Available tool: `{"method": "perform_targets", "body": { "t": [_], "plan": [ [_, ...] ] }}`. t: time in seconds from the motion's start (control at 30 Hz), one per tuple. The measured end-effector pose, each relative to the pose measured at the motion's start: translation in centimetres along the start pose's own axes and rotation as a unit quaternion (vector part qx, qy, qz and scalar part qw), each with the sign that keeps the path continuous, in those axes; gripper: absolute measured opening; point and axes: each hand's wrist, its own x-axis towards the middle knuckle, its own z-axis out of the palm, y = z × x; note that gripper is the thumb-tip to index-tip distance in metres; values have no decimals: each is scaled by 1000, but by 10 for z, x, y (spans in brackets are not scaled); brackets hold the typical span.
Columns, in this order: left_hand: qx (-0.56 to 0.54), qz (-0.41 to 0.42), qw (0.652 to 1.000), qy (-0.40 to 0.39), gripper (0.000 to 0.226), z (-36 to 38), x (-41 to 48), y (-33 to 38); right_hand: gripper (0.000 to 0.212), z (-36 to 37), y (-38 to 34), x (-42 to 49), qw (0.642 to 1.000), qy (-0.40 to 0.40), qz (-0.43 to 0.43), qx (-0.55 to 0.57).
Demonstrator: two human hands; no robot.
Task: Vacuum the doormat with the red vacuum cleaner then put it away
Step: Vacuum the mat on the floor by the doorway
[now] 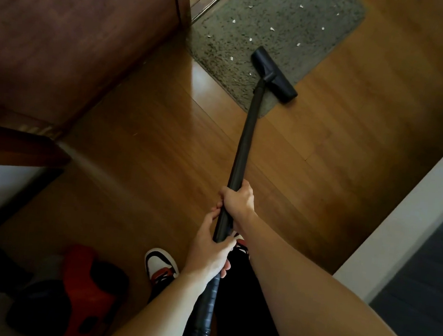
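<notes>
- Down at your lower left, the red vacuum cleaner (87, 290) sits on the floor just beside your shoe (162, 267). Its body looks bulky and is probably the heavy part. It is too dark to make out a carry handle.
- Above it, a dark wooden panel (79, 29), either a door or a cabinet side, stands close by the mat's left edge. It is hard, so the head could knock against it.
- Your left hand (211, 251) is curled round the joint where the ribbed hose (203, 316) meets the tube. The hose will flex, so it is poor for steering.
- The wand (245, 137) looks stiff, smooth and fairly light. Steer from it.
- Your right hand (239, 199) is wrapped round the wand further along, fingers closed on it.
- The floor head (274, 75) rests on the near corner of the doormat (299, 17), with one end overhanging the mat's edge.
- The mat is grey and shaggy, and white scraps (272, 29) are still scattered over it. Soft pile like this may drag at the head, and the mat may bunch.
- The wooden floor (162, 148) is glossy, so the mat could slide on it.
- A white wall edge (401, 214) on your right leaves you only a narrow passage.
</notes>
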Motion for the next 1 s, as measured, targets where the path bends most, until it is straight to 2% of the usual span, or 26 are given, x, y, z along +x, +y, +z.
{"method": "perform_targets", "body": {
  "t": [0.33, 0.73, 1.0],
  "plan": [
    [-18, -6, 1000, 7, 57, -13, -6, -16, 32, 13, 20, -2, 1000, -1, 15, -25],
    [-2, -9, 1000, 20, 57, -74, -43, -70, 32, 68, 74, -52, 999, -18, 22, -41],
    [5, -15, 1000, 3, 61, -92, -55, -62, 31, 83, 65, -67, 998, -20, 6, -56]
  ]
}}
